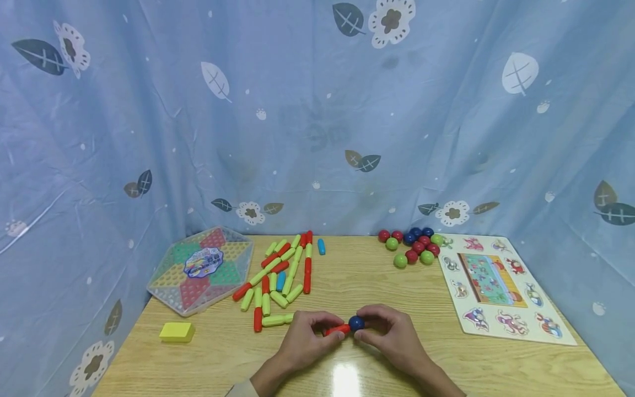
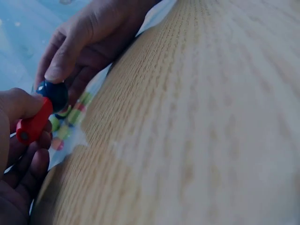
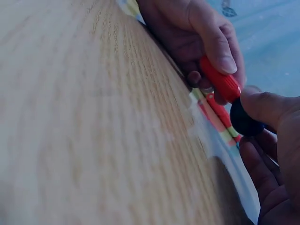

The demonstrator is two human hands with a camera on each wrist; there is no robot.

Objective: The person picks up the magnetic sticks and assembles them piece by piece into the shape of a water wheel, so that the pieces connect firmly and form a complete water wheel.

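Near the front of the table, my left hand (image 1: 308, 341) pinches a short red rod (image 1: 338, 330) between thumb and fingers. My right hand (image 1: 393, 337) holds a dark blue ball (image 1: 356, 323) by its thumb and fingertips. Rod and ball meet end to end between the two hands. In the left wrist view, the near end of the red rod (image 2: 33, 123) has a small dark spot, and the blue ball (image 2: 54, 95) sits against its other end. From the right wrist, the red rod (image 3: 220, 80) shows fine ridges along its side, with the ball (image 3: 244, 118) partly hidden behind the right thumb.
Several yellow-green, red and blue rods (image 1: 292, 270) lie left of centre. Red, green and blue balls (image 1: 418, 246) cluster at the back right. A picture puzzle board (image 1: 468, 322) lies at right, a hexagonal game board (image 1: 198, 300) at left, with a yellow block (image 1: 177, 332) before it.
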